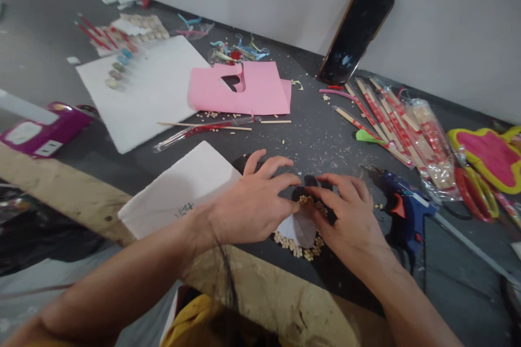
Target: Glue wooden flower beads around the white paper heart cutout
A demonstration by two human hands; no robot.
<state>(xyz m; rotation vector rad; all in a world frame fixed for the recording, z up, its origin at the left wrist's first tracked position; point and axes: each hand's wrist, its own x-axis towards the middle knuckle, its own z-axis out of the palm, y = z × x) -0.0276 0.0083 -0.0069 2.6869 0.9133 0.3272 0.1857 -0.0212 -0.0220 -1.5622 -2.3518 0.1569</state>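
Observation:
A small white piece (293, 229) with a faint line on it lies low on the dark table. Small tan wooden bits (299, 249) run along its near edge, and more sit at its far edge with something black beyond them. My left hand (260, 203) meets the far left of this piece with thumb and index finger, the other fingers spread. From the other side, my right hand (350, 217) grips its far right edge between thumb and fingertips. My fingers partly hide the contact.
A blue glue gun (411, 211) lies right of my right hand. Behind it are packaged chopsticks (391, 119) and scissors (476, 190). A phone (356, 35) leans on the wall. Pink foam sheets (256, 89), white boards (179, 190) and a purple tool (49, 130) occupy the left.

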